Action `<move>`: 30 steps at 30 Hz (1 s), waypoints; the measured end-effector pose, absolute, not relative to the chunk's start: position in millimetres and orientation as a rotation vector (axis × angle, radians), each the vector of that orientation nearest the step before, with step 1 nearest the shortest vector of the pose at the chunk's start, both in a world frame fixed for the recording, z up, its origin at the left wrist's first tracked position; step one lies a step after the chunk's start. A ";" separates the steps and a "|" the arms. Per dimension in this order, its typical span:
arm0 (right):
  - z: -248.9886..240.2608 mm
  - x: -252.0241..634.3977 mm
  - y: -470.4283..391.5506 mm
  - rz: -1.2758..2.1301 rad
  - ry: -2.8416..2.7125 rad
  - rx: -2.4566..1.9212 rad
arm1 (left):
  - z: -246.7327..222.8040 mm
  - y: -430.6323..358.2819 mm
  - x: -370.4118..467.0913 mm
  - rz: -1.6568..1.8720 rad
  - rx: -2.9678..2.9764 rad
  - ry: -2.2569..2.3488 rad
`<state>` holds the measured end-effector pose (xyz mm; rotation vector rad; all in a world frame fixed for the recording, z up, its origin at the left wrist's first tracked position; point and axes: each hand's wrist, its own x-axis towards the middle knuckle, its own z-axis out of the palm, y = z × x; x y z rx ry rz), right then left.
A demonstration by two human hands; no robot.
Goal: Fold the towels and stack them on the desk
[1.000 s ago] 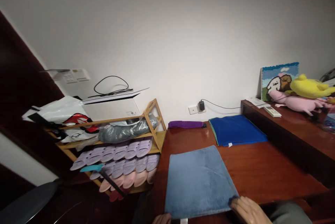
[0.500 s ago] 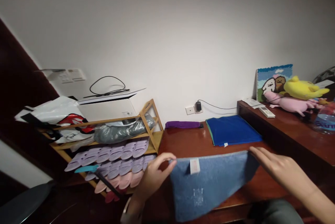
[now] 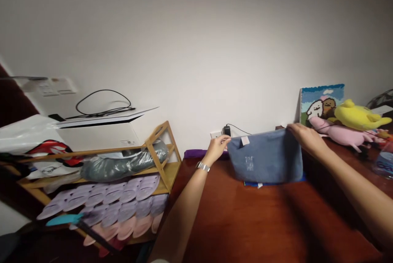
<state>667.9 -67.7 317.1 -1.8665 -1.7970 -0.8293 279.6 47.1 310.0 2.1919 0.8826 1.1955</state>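
Cloth (image 3: 267, 158) farther back; long axis crosswise

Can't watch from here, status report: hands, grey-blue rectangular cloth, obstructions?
Left hand and right hand grip top corners. Grey-blue rectangular cloth held up. Bright-blue cloth mostly hidden behind it.

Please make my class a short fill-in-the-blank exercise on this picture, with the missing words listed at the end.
1. The left hand and the right hand hold the grey-blue cloth by its ____ edge.
2. The silver band is worn on the person's own ____ wrist.
3. The upper plush toy, resting on the pink plush toy, is coloured ____.

Missing words: top; left; yellow.
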 end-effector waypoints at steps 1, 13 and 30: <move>326.5 673.3 -60.7 -0.842 -1.804 -1.877 | 311.8 57.8 289.1 1.240 2.183 0.889; 153.9 723.9 -35.1 -0.480 -1.795 -2.214 | 151.3 64.2 349.0 1.066 2.379 0.963; -6.9 705.6 -87.1 -0.576 -1.631 -2.344 | 27.0 3.4 268.1 0.572 2.719 1.080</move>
